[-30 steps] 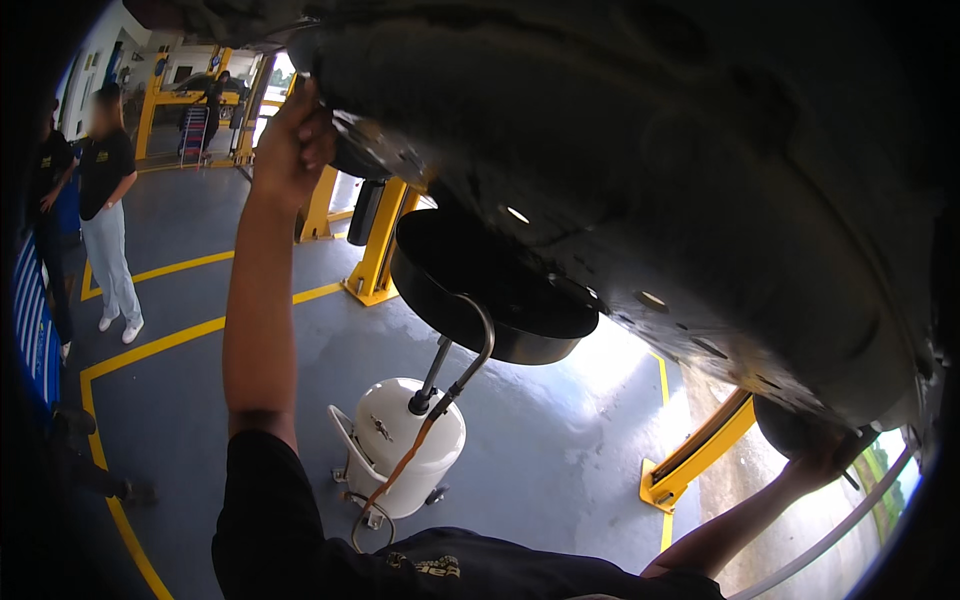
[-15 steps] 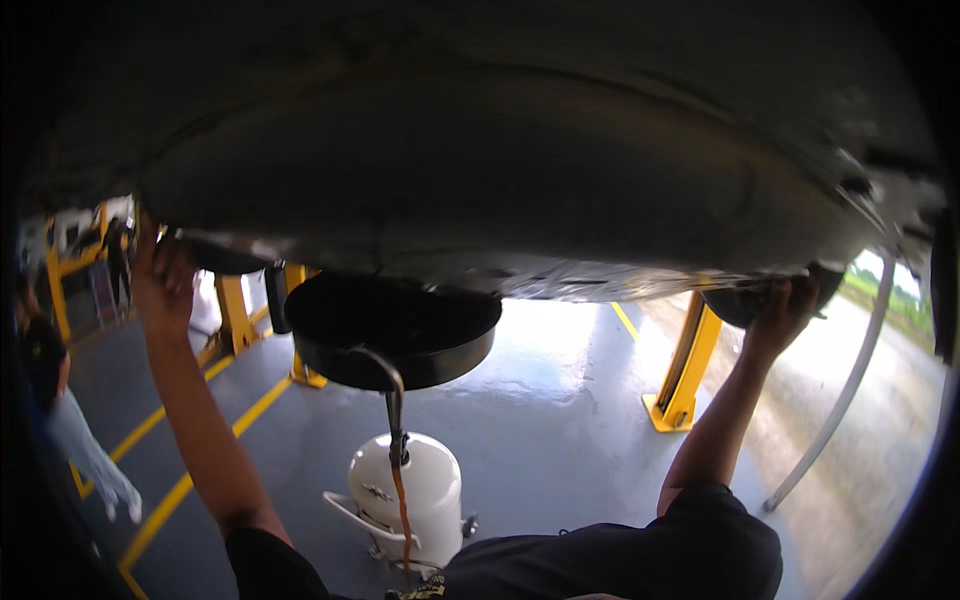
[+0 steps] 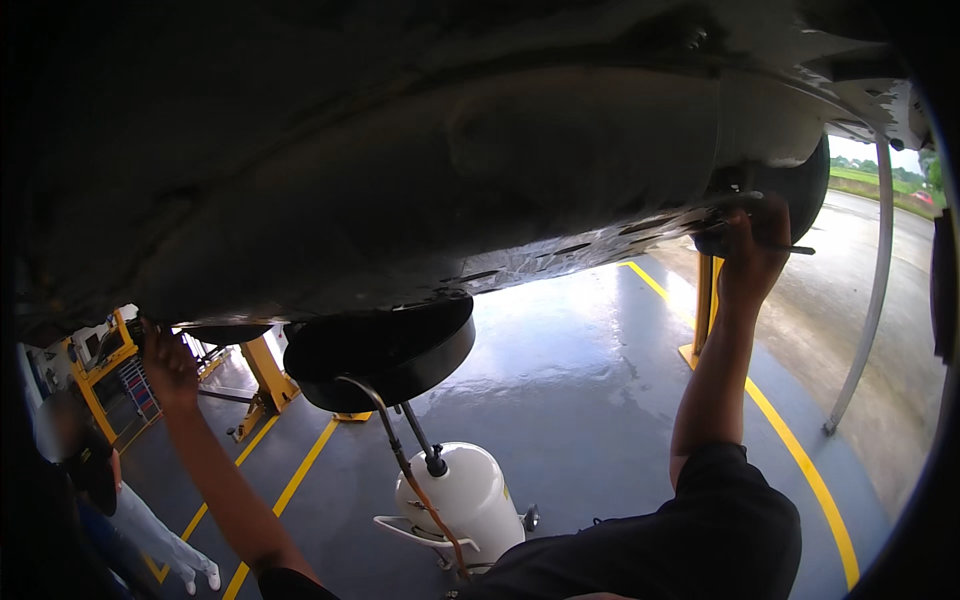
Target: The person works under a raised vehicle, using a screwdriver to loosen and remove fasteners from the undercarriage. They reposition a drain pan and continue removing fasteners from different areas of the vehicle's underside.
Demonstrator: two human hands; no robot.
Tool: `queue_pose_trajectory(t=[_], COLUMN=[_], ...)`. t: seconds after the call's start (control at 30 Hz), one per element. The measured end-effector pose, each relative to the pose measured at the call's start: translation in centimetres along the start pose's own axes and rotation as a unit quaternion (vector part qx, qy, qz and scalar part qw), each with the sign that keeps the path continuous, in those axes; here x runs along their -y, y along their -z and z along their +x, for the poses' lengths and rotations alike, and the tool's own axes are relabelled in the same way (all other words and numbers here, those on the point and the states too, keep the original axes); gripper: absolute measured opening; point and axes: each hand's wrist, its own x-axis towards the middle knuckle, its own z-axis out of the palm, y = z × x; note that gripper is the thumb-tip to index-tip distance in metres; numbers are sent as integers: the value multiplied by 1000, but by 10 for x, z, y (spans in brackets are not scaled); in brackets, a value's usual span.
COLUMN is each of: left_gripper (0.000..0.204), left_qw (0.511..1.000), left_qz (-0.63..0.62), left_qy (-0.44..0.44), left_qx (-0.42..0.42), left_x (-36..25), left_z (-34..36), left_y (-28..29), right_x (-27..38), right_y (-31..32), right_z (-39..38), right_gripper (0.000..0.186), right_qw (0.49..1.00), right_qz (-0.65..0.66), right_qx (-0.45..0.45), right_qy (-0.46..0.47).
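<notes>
A wide dark underbody panel point(image 3: 560, 215) of a raised vehicle spans overhead, with several slots along its lower face. My left hand point(image 3: 170, 368) reaches up to its left end, fingers curled at the edge; the fingertips are partly lost in shadow. At the panel's right end, beside a tyre point(image 3: 808, 190), my right hand point(image 3: 752, 255) is raised and closed around a dark rod-shaped tool point(image 3: 798, 249). One end of that tool juts out to the right of the hand; its other end is hidden.
Below the panel stands a black round oil drain pan point(image 3: 400, 370) on a white wheeled tank point(image 3: 465, 500) with a hose. Yellow lift posts point(image 3: 268, 370) rise left and right. A person point(image 3: 95, 470) stands at left. A grey curved pole point(image 3: 870, 300) is at right.
My view has tilted and turned, so the panel's right end sits higher and its left end lower. My right hand now shows a rod-shaped tool; my left hand stays at the panel's edge.
</notes>
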Motion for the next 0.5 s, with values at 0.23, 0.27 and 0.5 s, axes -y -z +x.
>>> queue_pose_trajectory(t=[0.23,0.27,0.5], left_gripper=[17,16,24], left_qw=[993,992,982], left_qz=[89,87,126], left_qy=[-22,-38,-9], left_qx=[-68,-87,-139], left_x=[-26,-26,21], left_z=[-5,-11,-18], left_y=[28,22,-22], right_x=[-27,-18,-34], right_y=[-5,-15,37], right_z=[-2,-6,-4], right_gripper=[41,39,31], right_qw=[993,986,895], right_qz=[-105,-152,-389], right_qx=[-40,-37,35], right_qy=[30,62,214])
